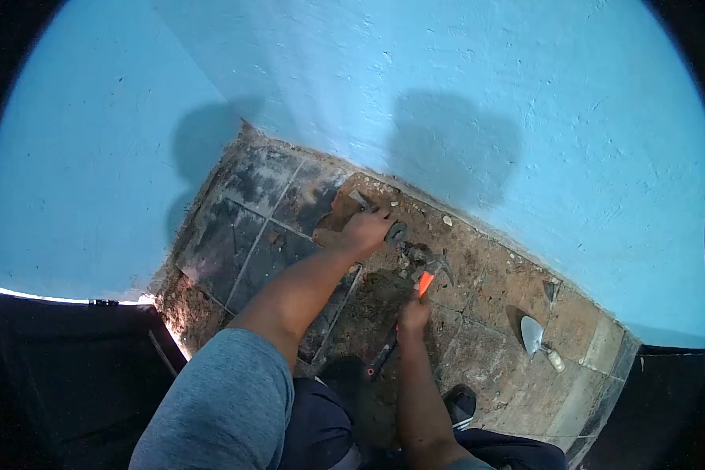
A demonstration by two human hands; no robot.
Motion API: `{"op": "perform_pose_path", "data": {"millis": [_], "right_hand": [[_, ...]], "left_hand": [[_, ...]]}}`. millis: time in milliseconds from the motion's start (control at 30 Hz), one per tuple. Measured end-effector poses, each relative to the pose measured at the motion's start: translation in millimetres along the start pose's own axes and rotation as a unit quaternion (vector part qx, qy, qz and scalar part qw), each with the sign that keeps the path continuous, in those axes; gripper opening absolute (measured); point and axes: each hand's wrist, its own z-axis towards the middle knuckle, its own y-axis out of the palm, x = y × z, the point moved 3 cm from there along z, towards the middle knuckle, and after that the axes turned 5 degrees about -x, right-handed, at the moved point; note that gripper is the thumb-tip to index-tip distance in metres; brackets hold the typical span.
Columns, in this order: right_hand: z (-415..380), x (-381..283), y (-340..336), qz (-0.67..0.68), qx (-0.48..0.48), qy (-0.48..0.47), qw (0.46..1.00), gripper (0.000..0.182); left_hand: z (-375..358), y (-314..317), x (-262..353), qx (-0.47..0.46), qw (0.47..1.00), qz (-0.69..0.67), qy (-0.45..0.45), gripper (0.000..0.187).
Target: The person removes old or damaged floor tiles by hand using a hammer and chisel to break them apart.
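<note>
My left hand [366,233] is wrapped round a chisel [360,200], its flat blade pointing away from me at the broken edge of the floor tiles. The chisel's round dark end [396,232] sticks out on the right side of my fist. In my right hand [413,317] is a claw hammer [425,283] with an orange and black handle. Its metal head lies just right of and below the chisel's end, over loose rubble. Dark tiles [247,235] cover the corner left of my left hand, and bare brown bedding [478,274] shows to the right.
A trowel [533,335] with a pale handle lies on the floor at the right. Light blue walls [462,149] meet at the corner ahead. Small debris [447,220] lies along the wall's foot. My shoe [460,403] stands near the right forearm.
</note>
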Motion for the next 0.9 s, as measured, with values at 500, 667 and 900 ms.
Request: {"op": "perform_pose_path", "data": {"millis": [500,667,900], "right_hand": [[-37,-209,-86,0.181,0.190,-0.320,0.910,0.032],[-39,-200,-64,0.152,0.268,-0.387,0.869,0.036],[14,-73,15,-0.113,-0.043,-0.069,0.990,0.045]], "left_hand": [[19,-8,-30,0.062,0.998,0.006,-0.030,0.049],[30,-19,-30,0.116,0.989,-0.052,-0.076,0.032],[25,-24,-28,0.123,0.992,-0.022,-0.024,0.038]]}}
